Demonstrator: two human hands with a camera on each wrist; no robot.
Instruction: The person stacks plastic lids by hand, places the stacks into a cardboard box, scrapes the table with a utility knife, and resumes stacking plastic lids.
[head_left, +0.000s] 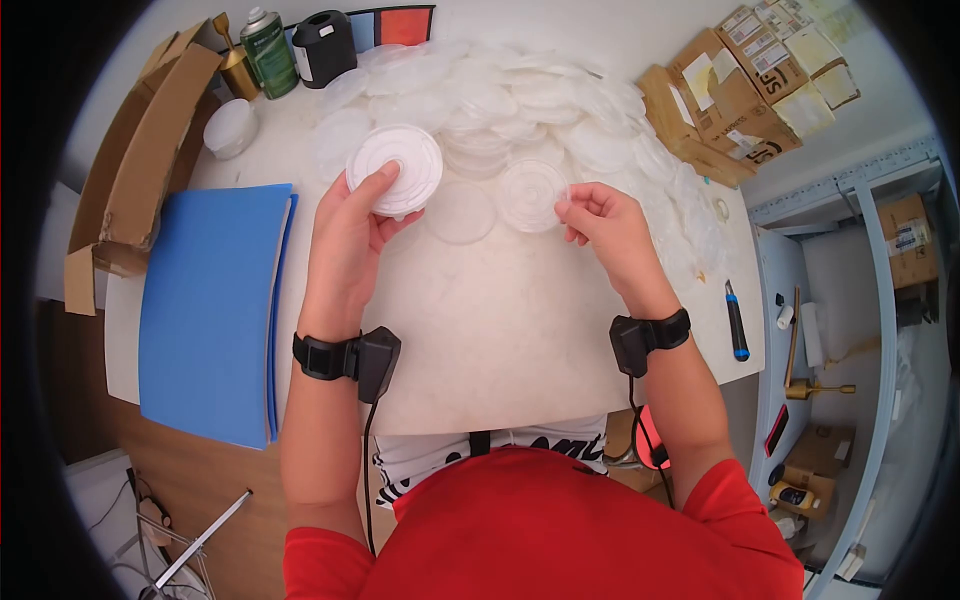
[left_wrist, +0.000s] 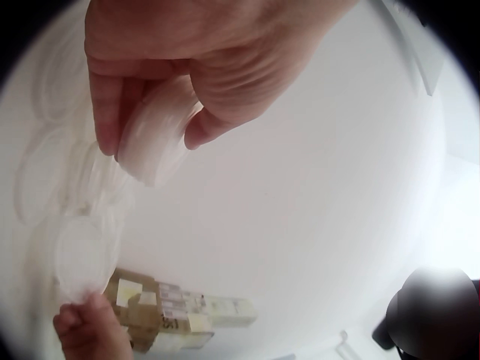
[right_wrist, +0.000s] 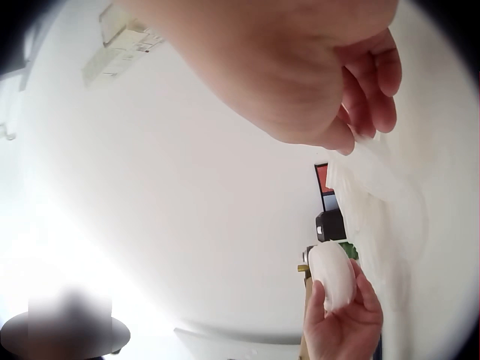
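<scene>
My left hand [head_left: 352,222] grips a thick stack of round translucent plastic lids [head_left: 412,160], thumb on the top one and fingers around the edge. In the left wrist view the stack [left_wrist: 154,139] shows edge-on between thumb and fingers. To its right, my right hand [head_left: 612,228] pinches a single clear lid [head_left: 530,195] by its rim with thumb and fingertips. Another loose lid [head_left: 462,212] lies flat on the table between the two hands. Behind them spreads a large heap of similar lids [head_left: 490,100].
A blue folder [head_left: 215,310] and an open cardboard box [head_left: 150,150] occupy the left side. At the back left stand a green can [head_left: 270,52] and a black bottle [head_left: 324,48]. Cardboard parcels [head_left: 745,90] sit back right; a utility knife [head_left: 736,320] lies near the right edge.
</scene>
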